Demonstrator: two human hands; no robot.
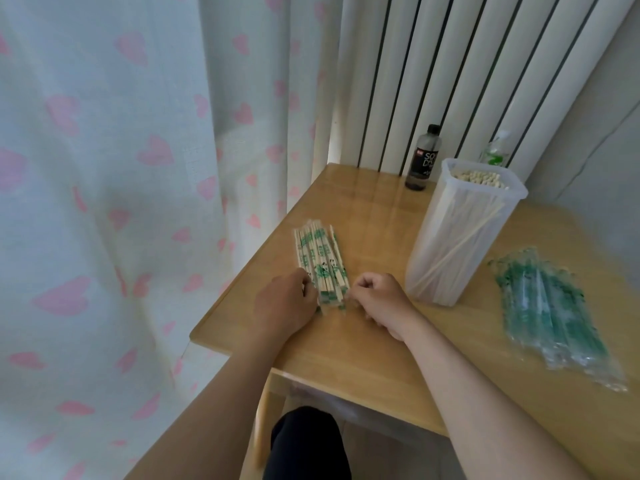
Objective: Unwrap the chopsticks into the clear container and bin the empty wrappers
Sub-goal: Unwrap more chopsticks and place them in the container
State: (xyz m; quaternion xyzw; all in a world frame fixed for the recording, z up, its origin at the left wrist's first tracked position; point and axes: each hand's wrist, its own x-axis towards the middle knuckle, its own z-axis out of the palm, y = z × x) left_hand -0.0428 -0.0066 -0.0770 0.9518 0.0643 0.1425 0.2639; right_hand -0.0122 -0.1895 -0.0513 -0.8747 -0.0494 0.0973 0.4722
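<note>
From the head view, a light wooden table with a glossy top (346, 344) stands in a corner, between a white curtain printed with pink hearts (104, 168) and a white ribbed radiator (450, 64).

A pile of paired wooden chopsticks in clear wrappers with green print (320, 261) lies on the table's left part, its length running away from the person. The left hand (287, 303) sits at the near left corner of this pile. Its fingers are curled against the packets' ends and hidden behind the back of the hand, so I cannot tell whether it has hold of one. The right hand (377, 299) rests just beside the near right corner of the pile, its fingers bent into a loose fist. I cannot tell whether they pinch a wrapper end.

To the right of the hands stands a tall clear plastic container with a rounded square rim (460, 244). It is upright and packed with bare wooden chopsticks standing on end, a few of them leaning across. Further right, a heap of empty clear wrappers with green print (550, 313) lies flat on the table, apart from the container.

Behind the container, by the radiator, stand a dark bottle with a black cap (422, 157) and a clear bottle with a green label (495, 150), partly hidden. A knee in dark cloth (308, 441) shows below the table edge.
</note>
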